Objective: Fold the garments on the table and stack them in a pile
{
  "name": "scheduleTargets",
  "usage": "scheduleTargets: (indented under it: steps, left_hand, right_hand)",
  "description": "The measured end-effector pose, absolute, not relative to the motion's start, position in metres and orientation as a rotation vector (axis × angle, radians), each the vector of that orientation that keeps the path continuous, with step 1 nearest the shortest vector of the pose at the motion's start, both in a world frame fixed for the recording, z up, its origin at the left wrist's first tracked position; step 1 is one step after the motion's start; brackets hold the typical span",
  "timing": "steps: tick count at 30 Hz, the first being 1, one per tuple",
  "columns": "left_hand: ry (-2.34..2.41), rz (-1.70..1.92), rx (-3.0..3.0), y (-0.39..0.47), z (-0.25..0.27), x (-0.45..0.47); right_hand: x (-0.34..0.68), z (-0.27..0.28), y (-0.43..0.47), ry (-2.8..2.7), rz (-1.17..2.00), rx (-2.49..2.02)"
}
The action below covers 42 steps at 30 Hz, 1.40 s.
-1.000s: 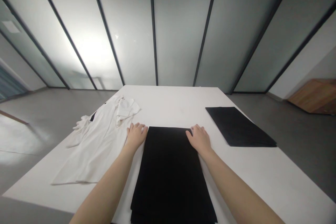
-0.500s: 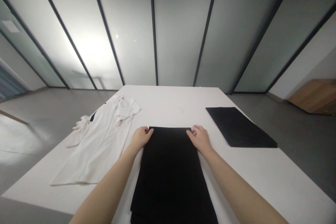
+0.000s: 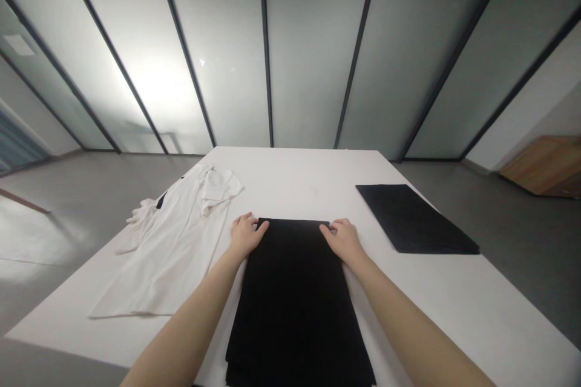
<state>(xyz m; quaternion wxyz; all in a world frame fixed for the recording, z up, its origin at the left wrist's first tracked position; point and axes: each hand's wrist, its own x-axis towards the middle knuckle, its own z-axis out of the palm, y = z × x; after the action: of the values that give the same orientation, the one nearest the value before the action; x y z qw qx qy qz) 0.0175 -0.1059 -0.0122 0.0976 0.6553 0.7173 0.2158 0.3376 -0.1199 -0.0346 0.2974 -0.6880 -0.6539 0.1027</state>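
Observation:
A long black sheet-like piece (image 3: 297, 302) lies lengthwise in front of me, its material hard to make out. Its lower left edge shows more than one layer. My left hand (image 3: 246, 234) is at its far left corner, thumb pressed on top and fingers curled beside the edge. At the far right corner, my right hand (image 3: 344, 238) holds in the same way, thumb over the surface. The undersides of the fingers are partly hidden. To the left, a white shirt (image 3: 181, 248) with a dark patch is spread out, loosely crumpled at its far end.
The white table (image 3: 290, 178) runs away from me toward a frosted glass wall (image 3: 313, 48) with dark frames. On the right lies a flat black stack (image 3: 413, 217), reaching the table's right edge. A wooden piece (image 3: 544, 163) stands on the floor beyond.
My left fingers have lifted and spread a little, while the thumb has shifted slightly inward. My right thumb has also slid slightly inward. The shirt and the stack stay put.

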Motion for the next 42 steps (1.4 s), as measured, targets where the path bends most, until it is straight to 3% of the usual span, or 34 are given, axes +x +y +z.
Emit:
scheduleTargets:
  steps: [6,10,15,20,32,38,42]
  left_hand:
    - [1.817,0.892,1.763,-0.099,-0.012,0.015]
    - [1.511,1.056,1.633,-0.105,-0.007,0.019]
    - [1.569,0.945,1.597,-0.113,0.0,0.022]
    - [1.563,0.93,1.604,-0.112,0.001,0.021]
    - [1.162,1.213,1.105,-0.11,-0.005,0.025]
    - [1.143,0.969,0.919,-0.114,0.003,0.014]
    - [1.055,0.791,0.93,-0.116,0.007,0.012]
  right_hand:
    - [0.339,-0.038,-0.124,-1.792,0.139,-1.856]
    - [0.341,-0.038,-0.121,-1.66,0.379,-1.642]
    - [0.338,-0.026,-0.127,-1.404,0.832,-1.346]
    - [0.334,-0.017,-0.133,-1.287,1.139,-1.333]
    - [0.331,-0.018,-0.13,-0.99,1.258,-1.113]
    - [0.346,-0.015,-0.127,-0.783,1.463,-1.167]
    - [0.37,-0.006,-0.133,-0.932,1.721,-1.205]
